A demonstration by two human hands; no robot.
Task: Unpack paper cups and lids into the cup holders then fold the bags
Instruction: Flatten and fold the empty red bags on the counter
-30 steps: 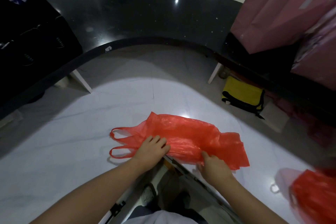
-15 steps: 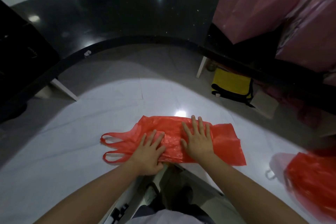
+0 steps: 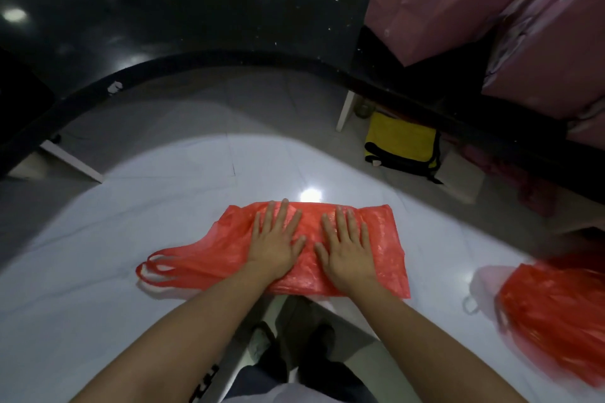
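Observation:
An empty red plastic bag (image 3: 386,239) lies flat on the white counter (image 3: 98,271) near its front edge, with its two handles (image 3: 157,270) pointing left. My left hand (image 3: 275,239) rests palm down on the bag's middle, fingers spread. Beside it, my right hand (image 3: 347,244) presses flat on the bag in the same way. Neither hand grips anything. No cups, lids or cup holders are in view.
A second red bag (image 3: 556,314), bulging, sits at the counter's right edge. A black curved upper counter (image 3: 196,26) arcs across the back. Pink paper bags (image 3: 491,0) stand on it at the upper right. A yellow and black cloth (image 3: 401,144) lies beneath them.
My right hand went from the bag's near edge onto its top. Both hands then slid forward and spread flat side by side, and the bag lies smoother and more squared.

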